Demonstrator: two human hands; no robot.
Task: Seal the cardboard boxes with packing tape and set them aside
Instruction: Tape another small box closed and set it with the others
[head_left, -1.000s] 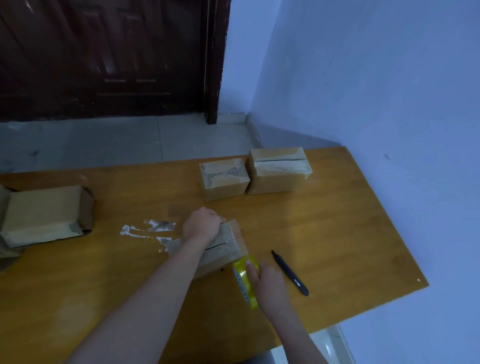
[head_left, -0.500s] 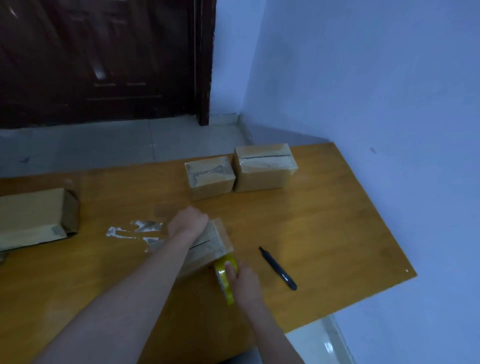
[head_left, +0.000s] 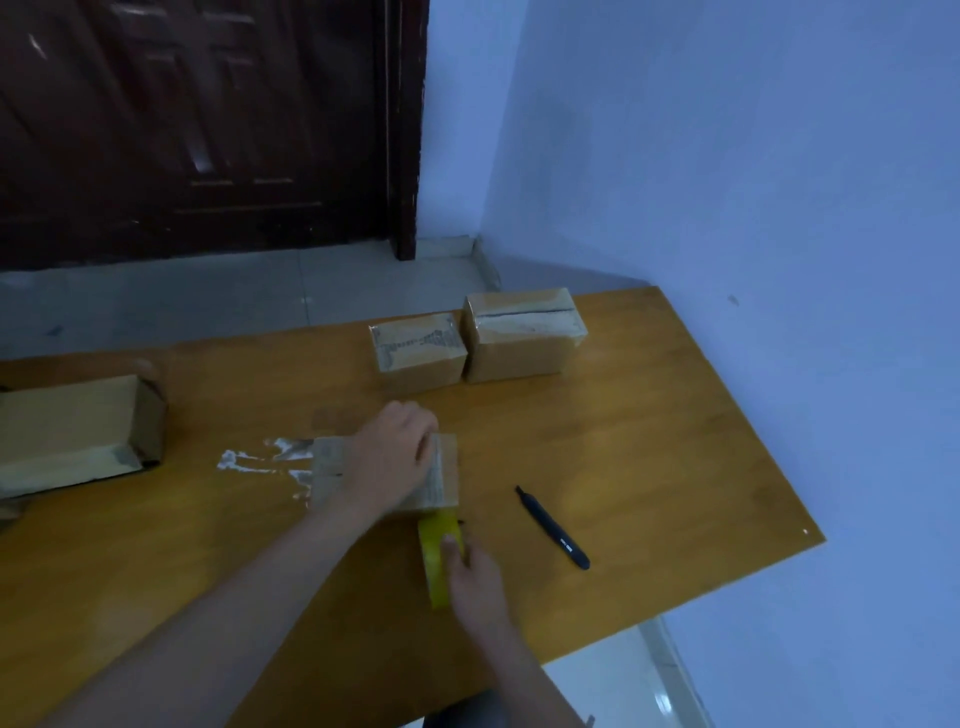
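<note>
Head view: the left hand (head_left: 388, 457) lies on top of the box (head_left: 441, 475) at mid-counter, its grip loose, fingers bent over the top and pressing down rather than clasping. The right hand (head_left: 475, 574) holds the yellow tape roll (head_left: 435, 551), thumb on the roll's outer face; the other fingers are hidden behind it. The roll stands on edge just at the box's near side, touching or nearly so.

Two taped boxes sit side by side near the counter's (head_left: 675, 415) far edge: the smaller one (head_left: 418, 351) on the left, the larger (head_left: 522, 332) touching it on the right. An open carton (head_left: 78, 431) lies on its side at the left, cut off by the frame. White smears (head_left: 265, 460) mark the wood just left of the box. A black pen (head_left: 553, 527) lies to the right of the roll, apart from it. Beyond the pen the counter runs bare to its right edge, which meets the blue wall (head_left: 753, 208); bare wood also lies between the box and the two taped ones. The near edge drops to pale floor tile (head_left: 602, 675).

Against the frame half a second ago, the left hand has spread flatter and reaches farther right over the box top, and the box now sits squarer to the counter's edges. The right hand and roll have drawn slightly back toward the near edge. Pen, taped boxes and carton lie as before.
</note>
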